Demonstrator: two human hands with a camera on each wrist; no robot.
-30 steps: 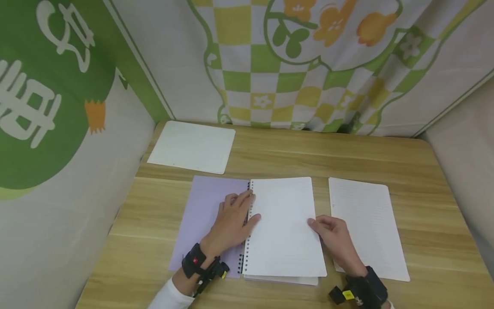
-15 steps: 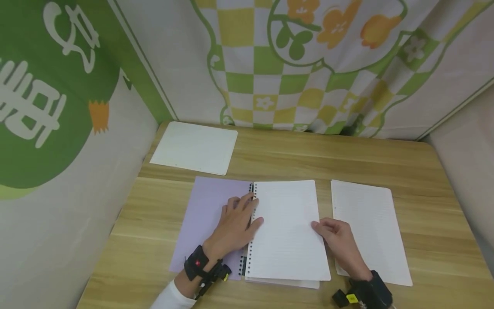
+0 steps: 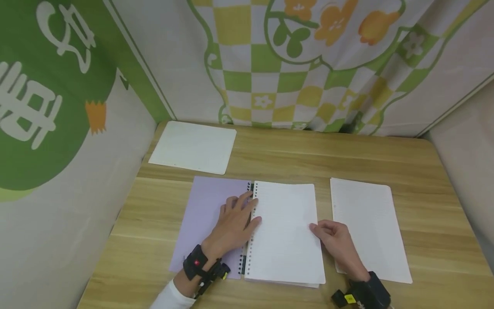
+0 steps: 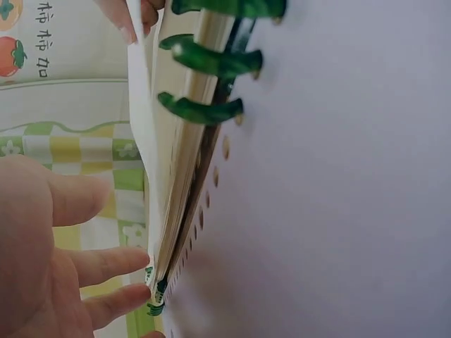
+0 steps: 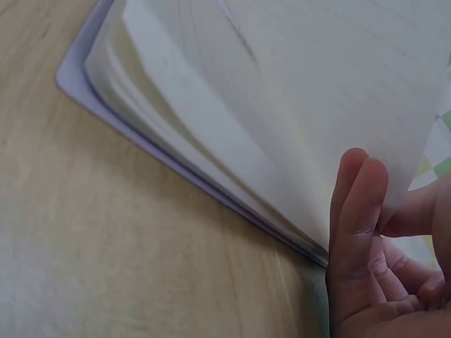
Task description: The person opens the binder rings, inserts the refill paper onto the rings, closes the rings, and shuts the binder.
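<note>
The ring-bound notebook (image 3: pixel 221 189) lies spread on the wood-grain tabletop (image 3: pixel 432 214), in front of the person. Its purple cover (image 3: pixel 194 225) is laid out on the left; its pages are on the right. Green binder rings (image 4: pixel 215 60) stand along the spine in groups near the two ends.

Left hand (image 3: pixel 231 225): fingers extended and spread, no grip. It lies across the spine, between the cover and the top sheet (image 3: pixel 287 236), with the thumb over the sheet's punched edge.

Right hand (image 3: pixel 335 238): thumb and fingers pinch the right edge of the top sheet. The right wrist view shows this sheet raised clear of the pages below at the held side. A row of holes runs down its left edge; whether they are seated on the rings cannot be told.

Loose ruled paper (image 3: pixel 370 231) lies to the right of the notebook, partly behind the right hand. A white sheet (image 3: pixel 193 148) with rounded corners lies at the far left of the tabletop. A checkered curtain (image 3: pixel 266 81) hangs behind the tabletop.
</note>
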